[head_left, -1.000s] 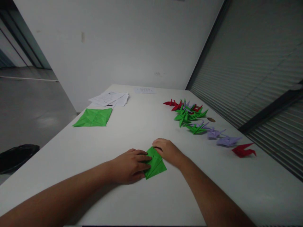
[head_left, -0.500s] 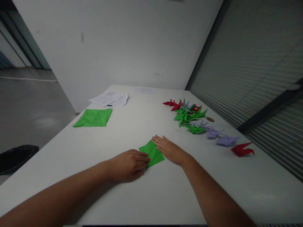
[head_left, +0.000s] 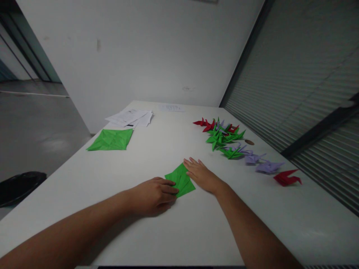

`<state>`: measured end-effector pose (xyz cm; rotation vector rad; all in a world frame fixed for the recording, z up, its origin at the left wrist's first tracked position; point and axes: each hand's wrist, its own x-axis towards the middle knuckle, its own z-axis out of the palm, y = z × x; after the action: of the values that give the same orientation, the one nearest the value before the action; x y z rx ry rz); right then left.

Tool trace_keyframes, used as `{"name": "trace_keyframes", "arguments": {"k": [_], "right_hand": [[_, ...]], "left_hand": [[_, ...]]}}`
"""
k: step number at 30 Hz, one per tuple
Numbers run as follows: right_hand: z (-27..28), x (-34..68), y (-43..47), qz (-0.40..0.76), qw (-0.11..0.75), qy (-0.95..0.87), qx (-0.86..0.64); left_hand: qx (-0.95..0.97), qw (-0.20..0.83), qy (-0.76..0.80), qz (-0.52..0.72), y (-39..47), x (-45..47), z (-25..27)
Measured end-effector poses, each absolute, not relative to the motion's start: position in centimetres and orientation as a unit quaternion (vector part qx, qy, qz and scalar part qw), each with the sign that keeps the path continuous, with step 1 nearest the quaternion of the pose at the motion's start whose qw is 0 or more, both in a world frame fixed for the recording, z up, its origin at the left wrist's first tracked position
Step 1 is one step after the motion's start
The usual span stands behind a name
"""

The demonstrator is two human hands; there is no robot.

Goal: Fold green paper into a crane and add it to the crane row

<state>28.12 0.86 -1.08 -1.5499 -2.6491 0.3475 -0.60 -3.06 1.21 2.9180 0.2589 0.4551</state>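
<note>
White worktop (head_left: 157, 241): left grip (head_left: 157, 195) lies flat, unclenched, at eight o'clock on creased green paper square (head_left: 183, 180); right grip (head_left: 202, 176) splays at two.

No word, number, brand or sign clear enough to read. On the overlapping white sheets (head_left: 127, 117) toward the far left of the table (head_left: 210, 231), only faint grey lines like rows of print and a small dark block (head_left: 129, 125) near the lower edge, too small to make out; on a single pale sheet (head_left: 172, 108) lying flat at the far end, a row of faint marks, equally unreadable. Low on the white wall (head_left: 154, 45) beyond, a faint scribble-like mark (head_left: 187, 89), impossible to decipher.
</note>
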Motion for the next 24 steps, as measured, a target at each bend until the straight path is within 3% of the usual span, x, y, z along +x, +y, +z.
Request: {"name": "trace_keyframes", "arguments": {"k": [24], "right_hand": [[-2.3,28.9,1.3,0.087,0.032,-0.857,-0.507]], "left_hand": [[0.977,0.105,0.041,0.181,-3.2,-0.5,2.1]]}}
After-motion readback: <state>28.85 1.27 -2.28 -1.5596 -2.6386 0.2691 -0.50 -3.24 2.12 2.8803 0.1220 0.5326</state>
